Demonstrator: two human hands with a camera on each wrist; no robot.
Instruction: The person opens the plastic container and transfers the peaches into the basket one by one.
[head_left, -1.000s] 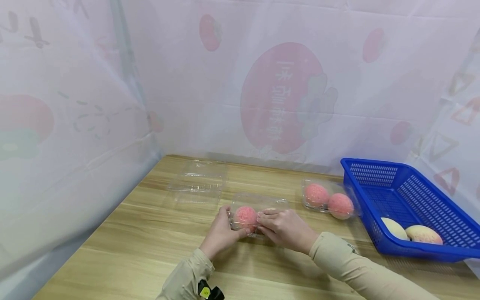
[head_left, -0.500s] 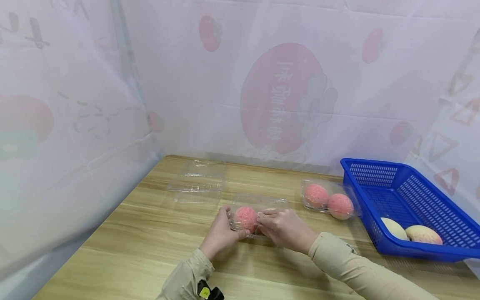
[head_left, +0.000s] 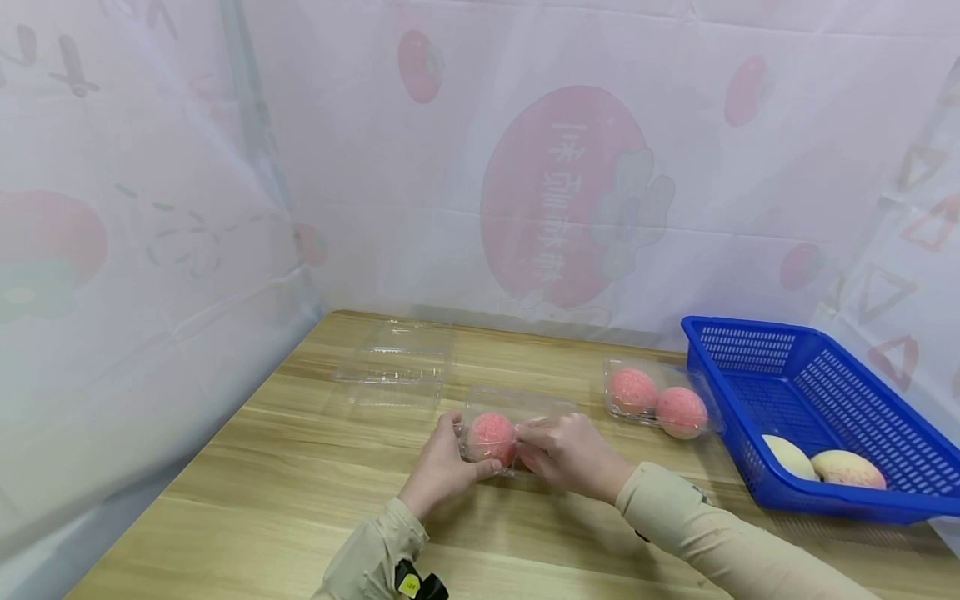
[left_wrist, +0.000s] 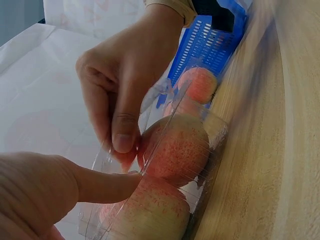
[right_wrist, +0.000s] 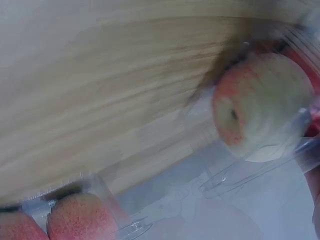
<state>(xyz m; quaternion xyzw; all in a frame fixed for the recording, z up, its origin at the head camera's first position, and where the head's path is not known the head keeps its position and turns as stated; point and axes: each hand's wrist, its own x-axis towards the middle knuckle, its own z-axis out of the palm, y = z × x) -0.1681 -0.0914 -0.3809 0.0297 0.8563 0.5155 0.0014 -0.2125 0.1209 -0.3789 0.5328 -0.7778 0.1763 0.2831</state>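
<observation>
A clear plastic fruit box (head_left: 558, 402) with two pink-and-cream peaches lies at the table's middle. Its left peach (head_left: 491, 437) shows fully in the head view, while the other peach (left_wrist: 175, 150) is mostly behind the right hand there. My left hand (head_left: 446, 467) grips the box's left end, thumb along the near side. With thumb and fingertips bunched together, my right hand (head_left: 573, 454) pinches the box's rim near its middle, over the second peach. One peach (right_wrist: 262, 107) appears large through the plastic in the right wrist view, which is blurred.
Another clear box (head_left: 651, 421) holding two peaches stands to the right, against a blue plastic basket (head_left: 757, 492). Inside the basket are two pale peaches (head_left: 847, 469). At the back left lies an open clear box (head_left: 397, 371). Printed white cloth (head_left: 360, 208) walls the table.
The right hand has shifted slightly and turned at the wrist, staying at the box's rim. The left hand and the box keep their places.
</observation>
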